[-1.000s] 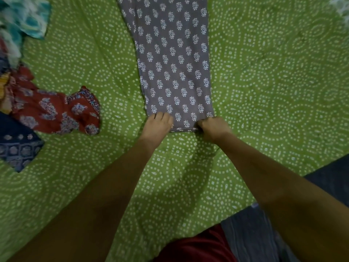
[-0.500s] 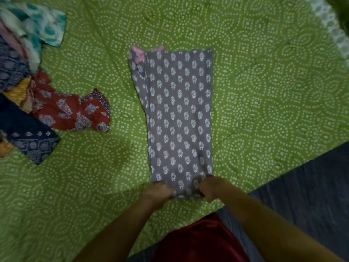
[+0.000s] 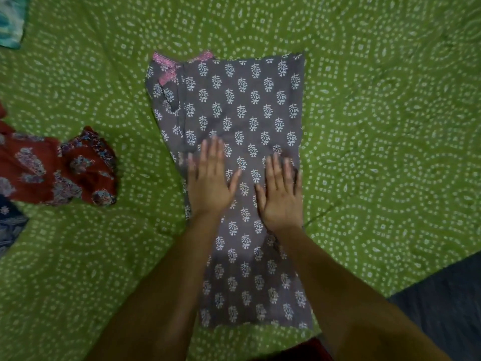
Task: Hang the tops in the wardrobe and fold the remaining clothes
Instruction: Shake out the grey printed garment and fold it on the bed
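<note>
Red garment (image 3: 57, 170) left; bedspread (image 3: 377, 126) right

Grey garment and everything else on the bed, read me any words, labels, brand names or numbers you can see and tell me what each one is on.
None: no readable text anywhere in the head view.
Grey garment: only white leaf motifs and pink trim; no tag shows.
Green bedcover: white dotted patterns only.
Red garment: floral print only.
Hands, left hand and right hand, lie flat on the grey garment and bear no writing.
</note>
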`<action>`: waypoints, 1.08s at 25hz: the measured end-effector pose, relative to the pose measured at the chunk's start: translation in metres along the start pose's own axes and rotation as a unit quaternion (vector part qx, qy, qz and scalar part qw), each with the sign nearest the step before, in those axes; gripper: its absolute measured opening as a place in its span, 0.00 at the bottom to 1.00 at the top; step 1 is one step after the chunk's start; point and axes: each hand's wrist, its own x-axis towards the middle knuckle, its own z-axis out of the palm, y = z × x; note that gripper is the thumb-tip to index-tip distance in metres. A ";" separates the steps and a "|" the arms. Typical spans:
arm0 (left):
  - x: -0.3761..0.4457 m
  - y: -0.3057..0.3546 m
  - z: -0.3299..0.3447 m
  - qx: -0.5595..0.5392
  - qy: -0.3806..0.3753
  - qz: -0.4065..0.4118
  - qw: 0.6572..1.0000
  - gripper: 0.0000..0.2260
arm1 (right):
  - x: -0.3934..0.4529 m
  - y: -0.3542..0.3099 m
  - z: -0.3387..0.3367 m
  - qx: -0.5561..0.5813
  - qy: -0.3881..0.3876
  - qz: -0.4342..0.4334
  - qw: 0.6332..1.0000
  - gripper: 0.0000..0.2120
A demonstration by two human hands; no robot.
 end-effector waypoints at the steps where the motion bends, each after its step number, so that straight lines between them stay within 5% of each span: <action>1: 0.008 -0.002 -0.003 -0.008 0.014 -0.075 0.997 0.32 | 0.011 0.007 -0.001 -0.008 0.027 0.074 0.997 0.30; 3: 0.009 0.007 -0.013 0.001 0.010 -0.059 0.998 0.32 | 0.025 0.005 -0.017 -0.006 0.065 0.137 0.988 0.31; 5: -0.009 0.010 -0.008 0.037 -0.014 0.165 0.986 0.32 | 0.030 0.002 -0.020 -0.067 0.055 -0.042 0.995 0.30; 7: 0.008 -0.010 -0.010 0.050 -0.057 0.303 0.950 0.33 | 0.055 0.012 -0.026 -0.132 -0.008 -0.261 0.956 0.30; 9: 0.050 -0.023 -0.015 0.066 -0.048 0.285 0.955 0.36 | 0.103 0.029 -0.034 -0.165 -0.009 -0.269 0.949 0.31; 13: 0.146 -0.023 -0.040 0.070 -0.011 0.064 0.995 0.38 | 0.192 0.044 -0.071 -0.114 0.043 -0.033 0.992 0.33; 16: 0.157 0.003 -0.055 -0.015 0.017 -0.048 0.999 0.33 | 0.195 0.010 -0.083 -0.008 0.078 0.104 0.992 0.32; 20: 0.039 0.048 -0.028 -0.125 0.007 -0.020 0.992 0.26 | 0.067 -0.041 -0.037 0.146 -0.007 0.014 0.989 0.27; 24: -0.142 0.014 0.023 -0.077 -0.067 0.083 0.991 0.28 | -0.078 -0.006 0.003 0.016 -0.078 -0.054 0.995 0.30; 27: -0.200 -0.013 0.024 -0.050 -0.090 0.191 0.976 0.29 | -0.099 0.005 -0.010 -0.029 -0.116 -0.077 0.990 0.30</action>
